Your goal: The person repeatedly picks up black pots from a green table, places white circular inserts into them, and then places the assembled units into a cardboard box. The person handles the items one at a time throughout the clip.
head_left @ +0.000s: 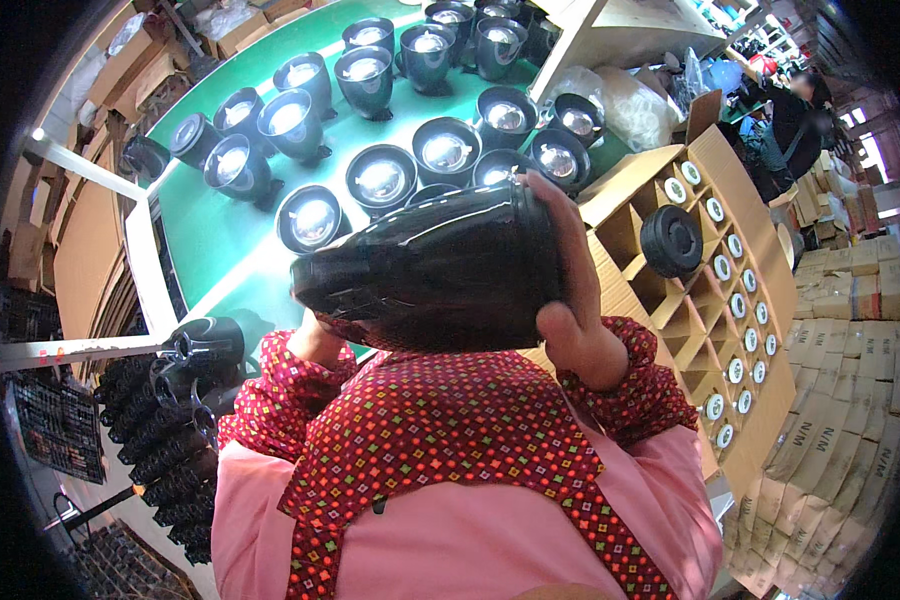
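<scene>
Close in front of me I hold a glossy black tapered lamp housing (440, 270) sideways, its narrow end to the left and its wide rim to the right. My right hand (580, 310) is closed round the wide rim, thumb below and fingers reaching over the top. At the narrow end my left hand (315, 338) grips from below and behind; most of its fingers are hidden. Beyond the housing, several similar black lamp housings (382, 178) with shiny silver insides stand mouth up on the green table (205, 215).
To the right, an open divided carton (610, 215) holds several pieces with white round ends, and a black ring-shaped part (671, 242) lies on its dividers. Stacked black parts (160, 440) are at lower left. Brown cartons (830, 420) are piled far right; a person (795, 125) is behind.
</scene>
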`<state>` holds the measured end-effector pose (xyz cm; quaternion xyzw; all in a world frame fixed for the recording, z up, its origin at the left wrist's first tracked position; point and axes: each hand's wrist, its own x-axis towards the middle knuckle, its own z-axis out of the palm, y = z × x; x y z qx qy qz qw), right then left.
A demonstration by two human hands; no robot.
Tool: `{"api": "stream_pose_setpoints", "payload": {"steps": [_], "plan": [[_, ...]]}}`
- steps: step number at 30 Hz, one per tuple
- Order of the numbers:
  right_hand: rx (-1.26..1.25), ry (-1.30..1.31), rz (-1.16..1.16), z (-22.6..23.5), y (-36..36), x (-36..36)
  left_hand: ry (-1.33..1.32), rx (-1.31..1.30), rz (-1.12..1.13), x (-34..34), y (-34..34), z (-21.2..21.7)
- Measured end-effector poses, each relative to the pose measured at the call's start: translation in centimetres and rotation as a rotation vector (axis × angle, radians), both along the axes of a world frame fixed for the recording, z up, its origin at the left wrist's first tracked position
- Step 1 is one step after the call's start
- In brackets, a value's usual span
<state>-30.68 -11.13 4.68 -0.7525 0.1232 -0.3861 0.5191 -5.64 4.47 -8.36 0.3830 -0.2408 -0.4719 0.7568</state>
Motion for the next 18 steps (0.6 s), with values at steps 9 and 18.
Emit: {"api": "stream_pose_setpoints", "payload": {"steps": [9, 18], "plan": [[-0.593, -0.046, 0.142, 0.2, -2.8, -0.4, 0.113, -0.005, -0.049, -0.7, -1.2, 0.4], [0.041, -0.054, 0.048, -1.4, -2.3, 0.4, 0.135, -0.013, -0.001, -0.2, -2.2, -0.6]]}}
